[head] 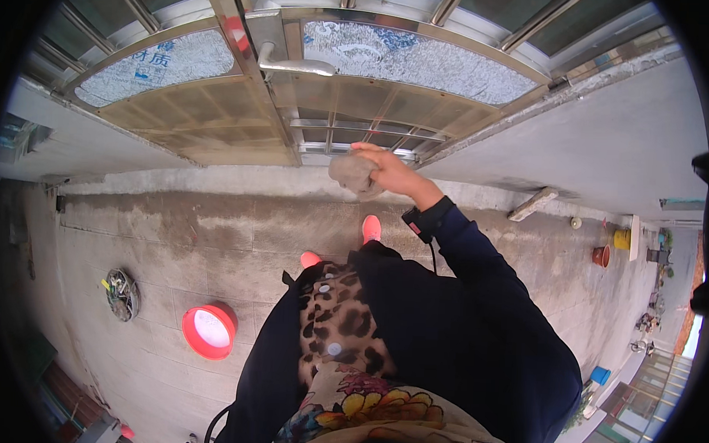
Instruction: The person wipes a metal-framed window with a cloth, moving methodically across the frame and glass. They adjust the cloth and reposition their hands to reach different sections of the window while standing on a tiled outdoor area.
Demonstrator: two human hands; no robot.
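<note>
My right hand (389, 171) grips a bunched grey-brown cloth (356, 173) in front of the lower part of a metal-framed double door (397, 100). Above and to the left of the hand, a silver lever handle (298, 66) sticks out from the door's middle stile. Patterned silvery panels (419, 57) with blue markings cross both door leaves. My left hand is out of view. On the ground at lower left stands a red basin (209, 331) with whitish, foamy contents.
A round container of mixed items (122, 295) sits left of the basin. A stone or wood block (532, 204) leans by the wall at right. Farther right are a brown pot (601, 256), a yellow bucket (622, 239) and a blue container (600, 375). A low concrete sill (227, 179) runs below the door.
</note>
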